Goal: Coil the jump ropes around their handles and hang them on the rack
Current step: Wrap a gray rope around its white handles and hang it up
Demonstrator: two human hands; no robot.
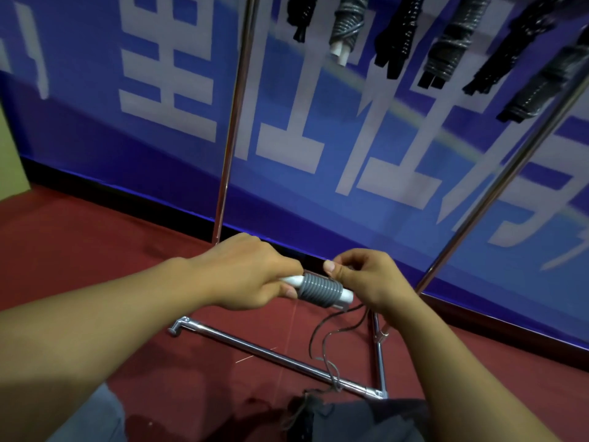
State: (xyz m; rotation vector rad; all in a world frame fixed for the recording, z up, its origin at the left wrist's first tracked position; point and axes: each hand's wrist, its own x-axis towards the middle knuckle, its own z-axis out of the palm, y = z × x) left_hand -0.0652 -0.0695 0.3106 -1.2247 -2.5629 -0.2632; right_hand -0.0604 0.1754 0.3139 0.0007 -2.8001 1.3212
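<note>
Rope going round the handles, rack waiting behind!

Left hand grips the white handles at their left end; grey coils sit tight mid-handle. Right hand pinches the thin cord at the right end, its loose tail dangling to the red floor. Looks light and floppy, so it wants tension. Far right, finished bundles hang on the rack.

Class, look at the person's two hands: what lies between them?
In the head view, the white handles wrapped in grey rope coils span from the left hand to the right hand.
</note>
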